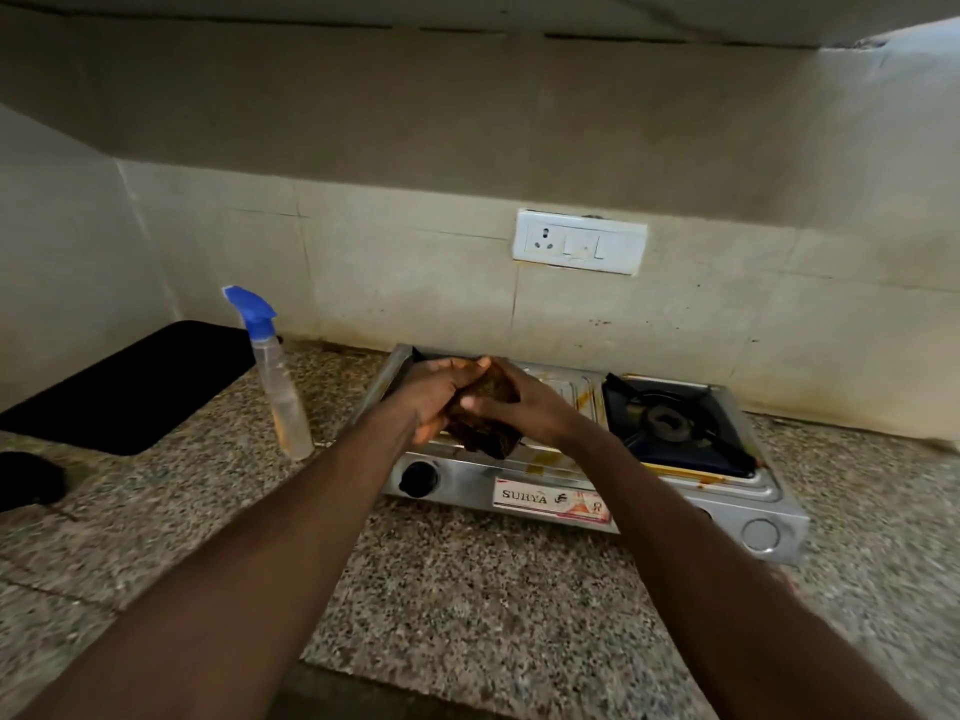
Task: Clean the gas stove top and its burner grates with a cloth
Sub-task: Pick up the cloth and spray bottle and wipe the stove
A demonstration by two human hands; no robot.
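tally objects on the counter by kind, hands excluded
Gas stove: 1
Spray bottle: 1
Cloth, held in both hands: 1
Black mat: 1
Dark object at left edge, unidentifiable: 1
Total: 5

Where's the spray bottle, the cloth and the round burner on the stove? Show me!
spray bottle (284,402): head view, on its clear body below the blue nozzle.
cloth (488,433): head view, on the dark bunched part between the two hands.
burner (666,422): head view, on its round middle, right side of the stove.
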